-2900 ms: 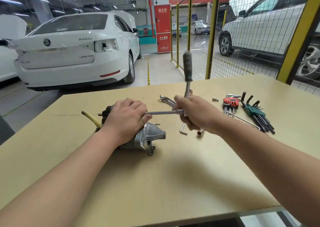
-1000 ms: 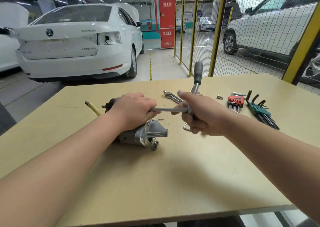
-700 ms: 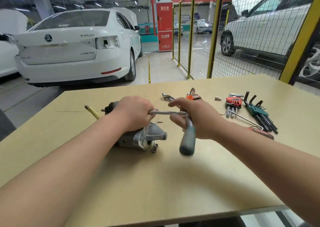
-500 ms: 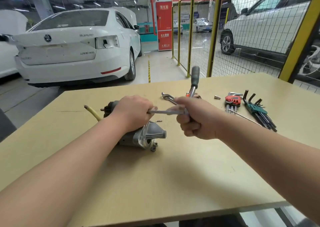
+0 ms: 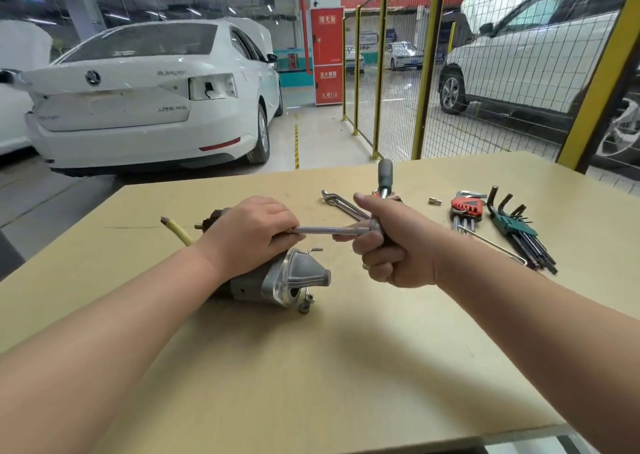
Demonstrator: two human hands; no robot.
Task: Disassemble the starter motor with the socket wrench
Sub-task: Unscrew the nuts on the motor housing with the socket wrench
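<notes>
Saw the starter motor (image 5: 294, 278) lying on its side on the tan table (image 5: 311, 384), a bit left of the middle, w/ its silver cone nose pointing right. Spotted a small bolt (image 5: 305, 306) sticking out low at the nose & a yellow wire (image 5: 176, 232) poking up at the far left end. Found the L hand (image 5: 252, 232) pressed down on top of the motor, fingers curled over it & round the tip of the socket wrench (image 5: 325, 229). Couldn't see the socket end, hidden under that hand. Followed the thin metal bar of the wrench, held level, from the L hand across to the R hand (image 5: 398, 249). Found the R hand closed in a fist round the wrench at the joint of bar & handle, thumb stuck out up-left, just right of the motor & above the table. Saw the dark handle standing straight up behind the fist.

Farther back on the right: noticed a silver spanner (image 5: 341, 205) just behind the R hand, a tiny brass bit (image 5: 433, 200), a red hex key set (image 5: 465, 207), a green hex key set (image 5: 516, 228) w/ black keys fanned out & one long loose hex key (image 5: 491, 243) beside them. Past the table: saw a white car (image 5: 138, 100) on the left, a red cabinet (image 5: 327, 55), a yellow fence (image 5: 427, 65) on the right & a pale car (image 5: 526, 55) behind it.
</notes>
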